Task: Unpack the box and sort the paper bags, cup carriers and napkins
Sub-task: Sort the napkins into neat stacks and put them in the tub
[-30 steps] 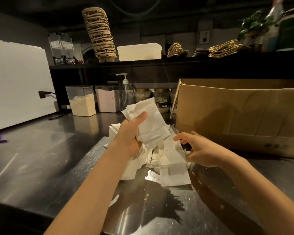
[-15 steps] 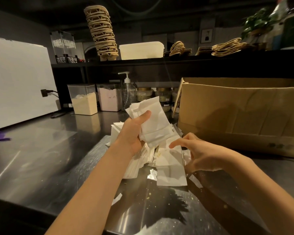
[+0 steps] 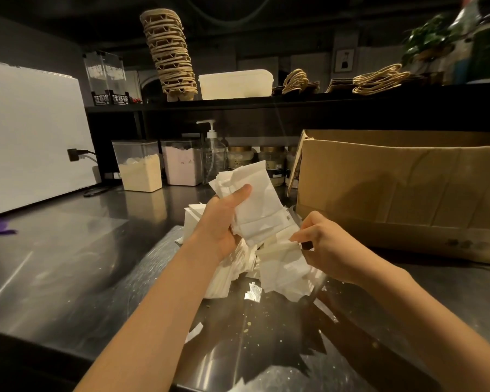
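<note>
Carriers (image 3: 170,52) and bags (image 3: 378,79) look sorted on the top shelf (image 3: 266,101). Napkins (image 3: 283,270) are what's left, heaped mid-frame on the counter (image 3: 68,264) beside the box (image 3: 393,193): left hand (image 3: 224,222) grips a bundle (image 3: 255,205), right hand (image 3: 331,250) pinches another off the pile.

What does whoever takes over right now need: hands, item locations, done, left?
Left hand grips a napkin bundle, raised above the counter. Right hand pinches sheets at the top of the loose napkin pile on the counter.
Cardboard box stands open at right; its inside is hidden.
Done: cup carriers stacked on the shelf; what look like paper bags lie flat further right on it.
Left: gather the loose napkins into one stack, check the box for leftovers.
</note>
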`<state>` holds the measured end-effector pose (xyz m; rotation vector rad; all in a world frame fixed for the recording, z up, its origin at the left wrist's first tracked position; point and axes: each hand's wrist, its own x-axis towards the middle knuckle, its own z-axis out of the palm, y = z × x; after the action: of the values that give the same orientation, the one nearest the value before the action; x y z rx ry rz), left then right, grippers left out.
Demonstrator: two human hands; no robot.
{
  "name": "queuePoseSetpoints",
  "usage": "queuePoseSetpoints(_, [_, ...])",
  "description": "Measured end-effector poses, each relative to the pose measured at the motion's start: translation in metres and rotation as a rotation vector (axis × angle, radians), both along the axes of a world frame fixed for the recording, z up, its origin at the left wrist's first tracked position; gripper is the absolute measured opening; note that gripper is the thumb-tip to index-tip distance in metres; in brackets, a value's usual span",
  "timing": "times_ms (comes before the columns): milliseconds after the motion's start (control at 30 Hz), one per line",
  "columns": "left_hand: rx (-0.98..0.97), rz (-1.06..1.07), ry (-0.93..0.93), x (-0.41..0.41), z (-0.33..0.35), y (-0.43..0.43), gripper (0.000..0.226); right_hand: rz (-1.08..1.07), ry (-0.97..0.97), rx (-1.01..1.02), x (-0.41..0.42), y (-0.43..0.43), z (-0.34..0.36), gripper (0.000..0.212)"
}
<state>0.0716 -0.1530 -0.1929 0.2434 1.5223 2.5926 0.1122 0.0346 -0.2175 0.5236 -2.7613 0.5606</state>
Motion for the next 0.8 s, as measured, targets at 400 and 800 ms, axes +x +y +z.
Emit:
queuePoseSetpoints(400, [0.022, 0.009, 0.005, 0.001, 0.001, -0.001, 0.031, 0.002, -0.058, -0.269, 0.006, -0.002, 0.01, 0.026])
queuePoseSetpoints(800, [0.114, 0.047, -0.018, 0.003, 0.005, -0.005, 0.01, -0.146, -0.328, -1.137, 0.01, 0.005, 0.029, 0.005])
